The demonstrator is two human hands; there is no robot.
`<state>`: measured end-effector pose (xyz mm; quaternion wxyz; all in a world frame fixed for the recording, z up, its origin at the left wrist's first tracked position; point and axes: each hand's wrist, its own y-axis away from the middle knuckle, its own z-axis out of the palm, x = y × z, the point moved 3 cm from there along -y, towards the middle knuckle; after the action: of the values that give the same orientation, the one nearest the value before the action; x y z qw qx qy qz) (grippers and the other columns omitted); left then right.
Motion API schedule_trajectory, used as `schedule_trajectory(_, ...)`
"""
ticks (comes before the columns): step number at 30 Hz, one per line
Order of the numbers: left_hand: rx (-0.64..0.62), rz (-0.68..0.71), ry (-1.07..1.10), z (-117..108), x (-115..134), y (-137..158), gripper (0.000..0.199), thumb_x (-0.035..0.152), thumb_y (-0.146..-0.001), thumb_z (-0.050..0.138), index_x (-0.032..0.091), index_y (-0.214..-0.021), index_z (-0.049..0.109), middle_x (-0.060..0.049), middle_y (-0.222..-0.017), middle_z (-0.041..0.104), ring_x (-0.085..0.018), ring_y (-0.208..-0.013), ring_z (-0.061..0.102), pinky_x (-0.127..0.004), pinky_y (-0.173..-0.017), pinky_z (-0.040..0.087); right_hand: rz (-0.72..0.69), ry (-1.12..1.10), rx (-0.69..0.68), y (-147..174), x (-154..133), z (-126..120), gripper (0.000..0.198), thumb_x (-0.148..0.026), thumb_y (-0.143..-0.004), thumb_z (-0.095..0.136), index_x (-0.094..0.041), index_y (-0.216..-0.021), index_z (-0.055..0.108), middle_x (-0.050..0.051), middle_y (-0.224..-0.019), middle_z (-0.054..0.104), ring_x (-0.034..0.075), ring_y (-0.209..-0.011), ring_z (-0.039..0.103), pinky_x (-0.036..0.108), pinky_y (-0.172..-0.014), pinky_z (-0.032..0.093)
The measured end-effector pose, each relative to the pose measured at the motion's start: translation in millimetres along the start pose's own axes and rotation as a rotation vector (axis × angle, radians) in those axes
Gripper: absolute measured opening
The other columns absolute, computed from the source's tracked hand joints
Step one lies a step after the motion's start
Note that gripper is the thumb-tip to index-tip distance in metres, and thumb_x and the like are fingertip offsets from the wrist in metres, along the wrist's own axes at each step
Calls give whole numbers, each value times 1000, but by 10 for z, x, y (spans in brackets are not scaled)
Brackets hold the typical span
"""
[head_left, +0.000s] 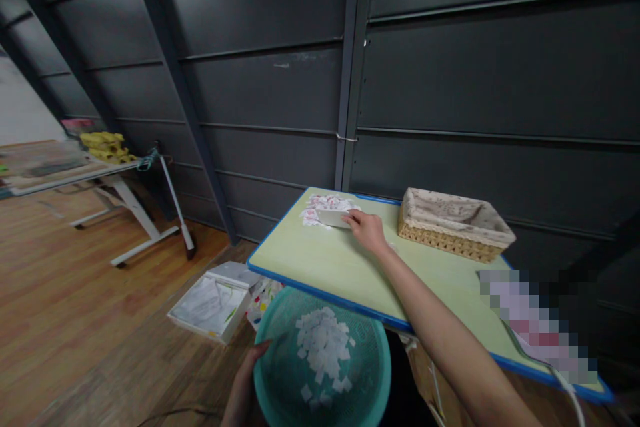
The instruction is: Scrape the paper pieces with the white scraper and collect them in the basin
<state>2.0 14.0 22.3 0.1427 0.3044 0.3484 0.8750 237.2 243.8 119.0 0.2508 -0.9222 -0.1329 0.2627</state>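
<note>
My right hand (367,230) is closed on one end of a white flat rectangular piece (331,217), which looks like a card or scraper. That piece stands on edge against a spread of small white bits with red marks (327,203) on the pale yellow-green tabletop (310,253). Below the table's near edge, my left hand (247,370) grips the left rim of a green mesh plastic basket (383,367). Its thumb lies over the rim, while the other fingers are hidden. Many small white square pieces (324,343) are heaped inside the basket.
A woven basket with a cloth lining (455,240) stands at the table's back right. Blurred by pixels, a flat device with a cable (540,327) lies near the right edge. A white box (213,307) sits on the floor at left, with another table (75,173) beyond.
</note>
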Motion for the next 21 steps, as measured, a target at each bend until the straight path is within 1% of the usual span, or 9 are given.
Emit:
schedule_trajectory(5,25,2,-12,18,-5,21,80,26,-73,68,14,-144,33,-14,-96,79,-38,-97,69,-55,-93,49,4,79,-36,-36,11,-127,23,-33,-87,51,-22,-80,70,6,-79,72,20,-71,60,28,-61,28)
schedule_trajectory(8,29,2,-17,24,-2,35,79,26,-75,67,9,-144,33,-15,-94,79,-38,-97,69,-56,-93,49,30,123,-29,-61,25,-219,22,-33,-86,51,-21,-81,70,6,-79,72,20,-69,59,28,-60,27)
schedule_trajectory(12,38,-8,3,32,6,71,76,27,-75,65,8,-143,36,-18,-97,77,-39,-98,68,-58,-93,49,110,154,39,-77,71,-300,24,-35,-85,51,-20,-87,71,7,-82,73,21,-71,60,28,-60,29)
schedule_trajectory(15,46,-18,10,57,5,99,79,28,-75,66,9,-144,33,-18,-100,76,-38,-101,67,-58,-94,48,148,144,87,-75,101,-320,28,-37,-85,50,-19,-91,71,8,-85,73,22,-74,61,28,-61,30)
schedule_trajectory(18,45,9,7,87,7,108,81,25,-74,67,10,-145,31,-16,-100,77,-38,-99,68,-56,-93,50,144,113,83,-65,97,-294,29,-36,-86,50,-19,-93,72,8,-85,73,22,-74,62,28,-61,31)
schedule_trajectory(21,72,17,-15,99,3,108,79,25,-73,67,10,-143,35,-14,-94,79,-38,-92,70,-56,-88,53,131,104,70,-50,68,-254,28,-36,-86,50,-20,-94,71,8,-88,74,22,-75,62,28,-62,31)
